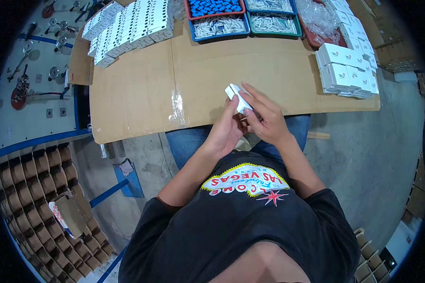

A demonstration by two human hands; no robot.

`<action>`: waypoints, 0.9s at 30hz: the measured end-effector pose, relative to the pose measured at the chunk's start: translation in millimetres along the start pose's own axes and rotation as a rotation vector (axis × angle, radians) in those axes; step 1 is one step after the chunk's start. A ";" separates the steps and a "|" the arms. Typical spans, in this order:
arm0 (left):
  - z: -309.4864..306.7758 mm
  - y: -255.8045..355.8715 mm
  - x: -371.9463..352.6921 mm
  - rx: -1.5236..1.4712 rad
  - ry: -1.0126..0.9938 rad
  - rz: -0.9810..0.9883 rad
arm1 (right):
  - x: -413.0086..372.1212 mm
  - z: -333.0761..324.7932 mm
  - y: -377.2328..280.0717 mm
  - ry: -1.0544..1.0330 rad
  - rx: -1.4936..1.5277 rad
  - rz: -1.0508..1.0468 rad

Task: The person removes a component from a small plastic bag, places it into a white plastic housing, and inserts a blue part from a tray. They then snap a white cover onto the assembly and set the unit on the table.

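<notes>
A cardboard sheet (pixel 141 94) covers the bench. Rows of boxes (pixel 127 28) lie at its far left corner. Right of them, four trays (pixel 219 37) sit along the far edge, with bags (pixel 318 21) at the far right corner. A stack of boxes (pixel 344 70) stands at the right edge. Over the near edge, a small box (pixel 237 98) sits between the left hand (pixel 226 132) and the right hand (pixel 264 118). A divider rack (pixel 33 188) stands on the floor to the left.
</notes>
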State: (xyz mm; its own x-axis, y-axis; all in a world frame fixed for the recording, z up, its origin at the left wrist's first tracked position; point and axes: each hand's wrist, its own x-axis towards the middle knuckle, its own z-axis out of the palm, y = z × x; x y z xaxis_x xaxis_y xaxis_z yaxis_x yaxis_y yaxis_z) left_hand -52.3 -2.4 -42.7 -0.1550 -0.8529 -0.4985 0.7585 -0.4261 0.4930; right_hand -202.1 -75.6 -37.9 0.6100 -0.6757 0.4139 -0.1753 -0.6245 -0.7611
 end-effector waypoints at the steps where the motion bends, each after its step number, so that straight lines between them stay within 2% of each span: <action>1: -1.0 -1.2 1.3 -0.009 0.006 0.011 | 0.0 0.8 -0.6 0.012 -0.053 -0.006; 8: 6.8 -3.9 2.4 -0.020 0.054 0.134 | -4.6 11.1 4.7 0.018 -0.019 -0.012; 20: 5.0 -14.6 7.8 -0.053 0.054 0.199 | -3.8 8.2 2.6 0.034 0.012 -0.032; 27: 15.0 0.1 0.8 0.019 0.099 0.291 | -0.5 3.9 1.2 -0.035 0.315 0.080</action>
State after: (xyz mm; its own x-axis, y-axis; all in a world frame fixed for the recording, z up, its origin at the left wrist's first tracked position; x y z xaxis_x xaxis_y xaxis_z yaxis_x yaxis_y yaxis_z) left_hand -61.9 -7.6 -32.3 0.1299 -0.9068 -0.4010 0.7500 -0.1747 0.6380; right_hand -199.6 -74.5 -41.0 0.6308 -0.7008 0.3332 0.0203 -0.4143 -0.9099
